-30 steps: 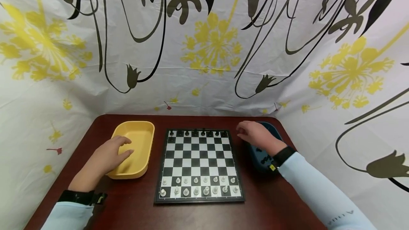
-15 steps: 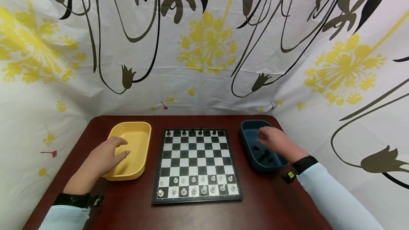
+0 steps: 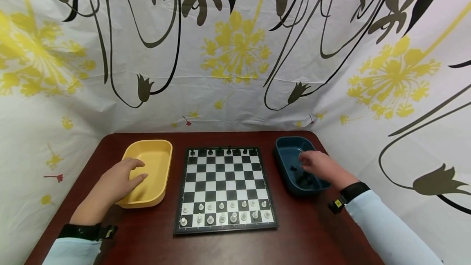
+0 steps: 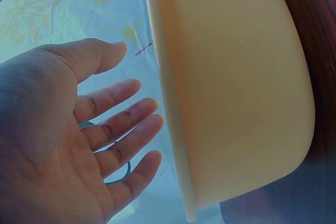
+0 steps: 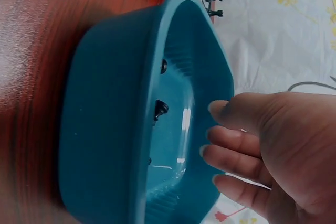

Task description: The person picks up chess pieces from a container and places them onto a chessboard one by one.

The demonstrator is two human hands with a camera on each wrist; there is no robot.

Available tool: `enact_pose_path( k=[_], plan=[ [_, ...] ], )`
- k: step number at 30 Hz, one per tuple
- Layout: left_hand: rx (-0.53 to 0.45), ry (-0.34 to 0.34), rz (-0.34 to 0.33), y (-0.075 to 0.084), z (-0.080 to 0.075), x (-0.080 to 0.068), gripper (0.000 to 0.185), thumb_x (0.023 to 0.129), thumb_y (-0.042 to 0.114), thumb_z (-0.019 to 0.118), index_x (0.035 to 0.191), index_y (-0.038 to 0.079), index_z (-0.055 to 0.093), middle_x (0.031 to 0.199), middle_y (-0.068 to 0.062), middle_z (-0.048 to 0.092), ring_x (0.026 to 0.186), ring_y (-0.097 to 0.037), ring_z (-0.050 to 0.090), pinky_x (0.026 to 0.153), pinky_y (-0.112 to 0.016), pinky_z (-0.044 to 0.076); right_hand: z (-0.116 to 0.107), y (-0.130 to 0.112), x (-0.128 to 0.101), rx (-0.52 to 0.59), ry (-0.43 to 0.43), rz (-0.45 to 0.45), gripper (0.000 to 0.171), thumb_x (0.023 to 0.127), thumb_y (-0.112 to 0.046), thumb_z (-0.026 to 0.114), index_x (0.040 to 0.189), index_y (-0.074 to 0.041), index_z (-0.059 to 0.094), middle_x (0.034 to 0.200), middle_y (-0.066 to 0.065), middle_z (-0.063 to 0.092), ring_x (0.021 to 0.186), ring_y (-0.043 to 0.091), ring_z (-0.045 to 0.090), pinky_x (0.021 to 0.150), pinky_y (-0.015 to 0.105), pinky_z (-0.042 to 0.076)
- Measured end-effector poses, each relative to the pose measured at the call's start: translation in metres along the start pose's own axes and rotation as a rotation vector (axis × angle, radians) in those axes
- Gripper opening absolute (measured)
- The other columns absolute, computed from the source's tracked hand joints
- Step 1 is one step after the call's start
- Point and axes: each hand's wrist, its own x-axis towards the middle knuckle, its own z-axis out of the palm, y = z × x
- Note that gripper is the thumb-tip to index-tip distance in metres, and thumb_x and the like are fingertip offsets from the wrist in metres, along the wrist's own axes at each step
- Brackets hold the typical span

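A blue tray (image 3: 288,150) holds several black chess pieces (image 3: 303,180) at its bottom. My right hand (image 3: 320,166) hovers over this tray, fingers loosely bent; in the right wrist view the thumb and fingers stand apart with nothing between them. A black piece (image 5: 161,108) lies inside, just beyond the tray's rim in that view. On the other side, my left hand (image 3: 112,183) hangs at the near left edge of a yellow tray (image 3: 158,171), its fingers relaxed and spread. No piece shows in the yellow tray. In the left wrist view the fingertips are close to its rim.
Between the trays lies a chessboard (image 3: 226,179). White pieces (image 3: 222,217) fill its two near rows; black pieces (image 3: 229,151) line the far row, with one black pawn (image 3: 192,160) in front at the left. A patterned cloth (image 3: 206,109) hangs behind the dark red table (image 3: 220,250).
My right hand has moved from the blue tray's far left side back to the right and lower over its pieces. The left hand keeps its pose. The head view has shifted slightly.
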Motion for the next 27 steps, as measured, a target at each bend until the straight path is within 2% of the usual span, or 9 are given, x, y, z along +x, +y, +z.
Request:
enact_pose_path(
  k=[3, 7, 11, 14, 17, 27],
  plan=[
    [-0.002, 0.003, 0.003, -0.001, 0.000, 0.000, 0.046, 0.104, 0.029, 0.080, 0.135, -0.003, 0.069, 0.141, -0.031, 0.064, 0.124, -0.051, 0.064, 0.096, -0.070, 0.055, 0.002, -0.002, -0.001, 0.009, -0.057, -0.002, 0.022, 0.103, -0.003, 0.075, 0.125, -0.001, 0.075, 0.114, 0.014, 0.077, 0.101, 0.023, 0.073, 0.084, 0.047, 0.064],
    [-0.002, 0.004, 0.010, -0.001, 0.000, 0.000, 0.046, 0.104, 0.029, 0.079, 0.134, -0.003, 0.069, 0.141, -0.032, 0.064, 0.125, -0.052, 0.064, 0.097, -0.070, 0.055, 0.008, -0.007, -0.001, 0.012, -0.121, -0.008, 0.023, 0.102, -0.001, 0.073, 0.125, -0.001, 0.075, 0.110, 0.010, 0.077, 0.092, 0.015, 0.069, 0.077, 0.038, 0.061],
    [-0.001, 0.004, 0.014, -0.001, 0.001, 0.001, 0.046, 0.104, 0.029, 0.079, 0.135, -0.004, 0.069, 0.140, -0.032, 0.064, 0.124, -0.051, 0.064, 0.096, -0.070, 0.055, 0.016, -0.008, -0.001, 0.005, -0.154, -0.030, 0.016, 0.100, 0.000, 0.075, 0.115, -0.003, 0.076, 0.091, -0.001, 0.069, 0.076, 0.009, 0.058, 0.066, 0.030, 0.051],
    [-0.003, 0.003, 0.013, -0.001, 0.001, 0.001, 0.046, 0.104, 0.029, 0.079, 0.135, -0.004, 0.069, 0.140, -0.032, 0.064, 0.124, -0.051, 0.064, 0.096, -0.070, 0.055, 0.022, -0.007, -0.001, 0.001, -0.160, -0.034, 0.010, 0.099, 0.001, 0.076, 0.104, -0.007, 0.075, 0.080, -0.005, 0.055, 0.071, 0.010, 0.051, 0.062, 0.028, 0.045],
    [-0.003, 0.000, 0.010, -0.001, 0.001, 0.001, 0.046, 0.104, 0.029, 0.079, 0.135, -0.003, 0.069, 0.140, -0.032, 0.064, 0.124, -0.052, 0.064, 0.096, -0.070, 0.055, 0.028, -0.003, -0.001, -0.005, -0.164, -0.021, 0.012, 0.100, 0.000, 0.075, 0.097, -0.011, 0.074, 0.074, -0.006, 0.048, 0.068, 0.011, 0.050, 0.061, 0.028, 0.042],
    [-0.013, 0.005, 0.017, -0.001, 0.002, 0.001, 0.044, 0.104, 0.028, 0.079, 0.134, -0.003, 0.070, 0.140, -0.031, 0.064, 0.124, -0.052, 0.065, 0.096, -0.070, 0.055, 0.039, 0.001, -0.003, -0.071, -0.128, -0.041, 0.016, 0.100, 0.000, 0.076, 0.095, -0.014, 0.074, 0.075, -0.008, 0.053, 0.068, 0.009, 0.049, 0.060, 0.026, 0.042]
  ],
)
